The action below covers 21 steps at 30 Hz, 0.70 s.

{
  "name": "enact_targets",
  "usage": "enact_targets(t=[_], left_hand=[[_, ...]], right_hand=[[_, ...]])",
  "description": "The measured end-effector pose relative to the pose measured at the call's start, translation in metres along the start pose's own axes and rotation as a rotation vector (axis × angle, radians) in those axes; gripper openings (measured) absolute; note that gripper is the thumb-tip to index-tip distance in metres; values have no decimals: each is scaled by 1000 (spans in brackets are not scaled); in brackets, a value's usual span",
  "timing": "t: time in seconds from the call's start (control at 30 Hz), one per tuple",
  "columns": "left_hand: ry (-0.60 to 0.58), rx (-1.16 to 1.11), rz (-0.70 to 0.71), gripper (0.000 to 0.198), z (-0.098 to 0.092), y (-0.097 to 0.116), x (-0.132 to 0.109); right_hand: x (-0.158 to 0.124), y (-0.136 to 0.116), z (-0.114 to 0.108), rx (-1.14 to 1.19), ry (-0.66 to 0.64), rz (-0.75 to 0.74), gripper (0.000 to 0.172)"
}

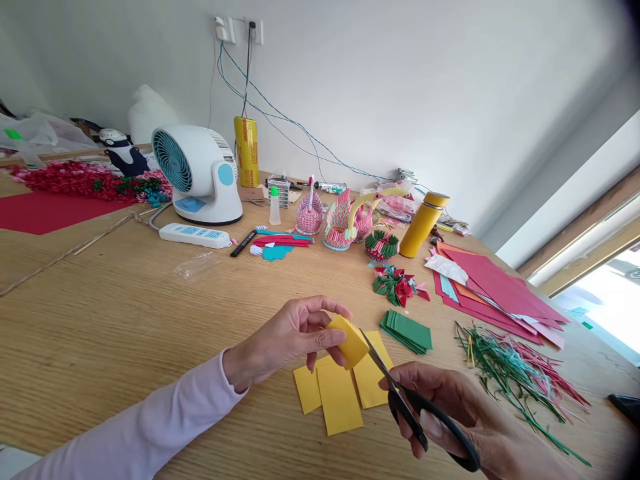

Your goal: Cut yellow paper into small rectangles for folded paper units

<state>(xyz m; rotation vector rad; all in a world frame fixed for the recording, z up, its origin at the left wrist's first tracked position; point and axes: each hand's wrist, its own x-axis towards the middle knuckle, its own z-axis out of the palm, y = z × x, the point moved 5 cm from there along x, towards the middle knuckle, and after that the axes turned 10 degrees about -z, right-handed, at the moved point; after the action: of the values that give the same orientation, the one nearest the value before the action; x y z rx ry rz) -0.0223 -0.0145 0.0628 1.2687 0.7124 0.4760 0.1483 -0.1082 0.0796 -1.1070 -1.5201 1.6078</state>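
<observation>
My left hand [305, 333] pinches a piece of yellow paper [353, 343] between thumb and fingers, above the table. In my right hand [450, 407] is a pair of scissors [393, 387] with black handles, its blades pointing up and left. The blade tips meet the right edge of the held paper; how far they are parted I cannot tell. Below lie several yellow paper rectangles [340, 400], partly overlapping. A stack of green paper rectangles [407, 331] sits just beyond the scissors.
Red and green folded paper pieces [397, 285] lie behind the green stack. Thin paper strips [520, 370] and large red sheets [505, 280] are at right. Farther back stand folded-paper swans [340, 223], a yellow bottle [424, 225], a white fan [205, 173] and a power strip [195, 235].
</observation>
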Motion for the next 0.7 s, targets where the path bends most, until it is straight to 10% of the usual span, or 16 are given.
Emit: enact_targets(t=[0.7], left_hand=[[11, -113, -78, 22, 2, -3, 0]], right_hand=[[-8, 10, -6, 7, 71, 15, 44]])
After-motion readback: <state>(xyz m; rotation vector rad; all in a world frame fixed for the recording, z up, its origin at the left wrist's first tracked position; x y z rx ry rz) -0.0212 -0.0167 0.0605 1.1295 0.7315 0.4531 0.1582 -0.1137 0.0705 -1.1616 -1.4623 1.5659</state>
